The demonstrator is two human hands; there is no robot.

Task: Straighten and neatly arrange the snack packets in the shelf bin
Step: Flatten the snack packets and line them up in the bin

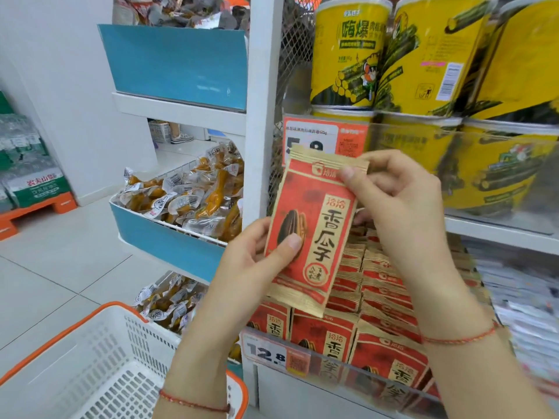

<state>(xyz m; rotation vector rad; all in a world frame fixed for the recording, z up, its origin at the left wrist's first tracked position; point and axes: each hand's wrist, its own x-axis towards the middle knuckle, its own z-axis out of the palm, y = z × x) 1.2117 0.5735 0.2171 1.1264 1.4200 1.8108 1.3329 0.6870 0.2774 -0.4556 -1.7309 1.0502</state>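
A red and gold sunflower-seed packet (317, 225) is held upright in the air in front of the shelf. My left hand (257, 255) pinches its lower left edge, thumb on the front. My right hand (396, 195) pinches its top right corner between thumb and fingers. Below and behind it, rows of the same red packets (378, 285) stand in the shelf bin behind a clear front guard (363, 373). Those at the front face forward.
A white basket with an orange rim (99, 367) sits at lower left. Blue-fronted bins of clear-wrapped snacks (187, 201) stand on the left rack. Yellow tubs (423, 55) fill the shelf above. Price tags (272, 352) hang on the shelf edges. Bottled water packs (27, 170) sit far left.
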